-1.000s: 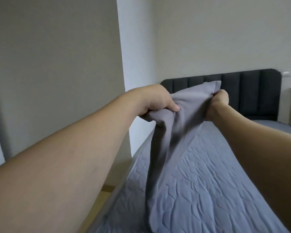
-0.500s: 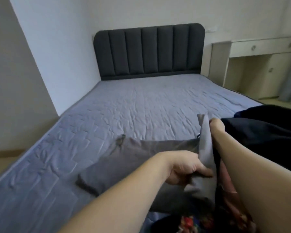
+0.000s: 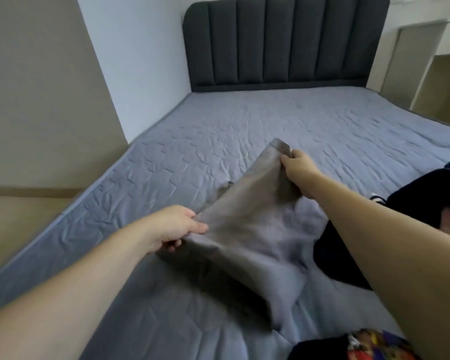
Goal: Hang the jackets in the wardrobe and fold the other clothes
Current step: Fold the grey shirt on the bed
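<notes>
A grey garment (image 3: pixel 247 229) is stretched between both hands just above the bed (image 3: pixel 218 131), its lower part lying on the quilted cover. My left hand (image 3: pixel 178 228) pinches its near left edge. My right hand (image 3: pixel 295 163) pinches the far hemmed corner, which sticks up. A dark navy garment (image 3: pixel 424 201) lies to the right, partly hidden behind my right forearm. A black piece with a bright multicoloured print (image 3: pixel 366 345) shows at the bottom edge.
The dark padded headboard (image 3: pixel 283 42) stands at the far end of the bed. A beige wall panel (image 3: pixel 37 87) runs along the left, with a strip of floor beside the mattress. Pale cabinets (image 3: pixel 426 66) stand at the far right.
The garment hung in the air at headboard height a second ago; now it is lowered and spread wider over the mattress. My hands have moved apart and the view has tipped down.
</notes>
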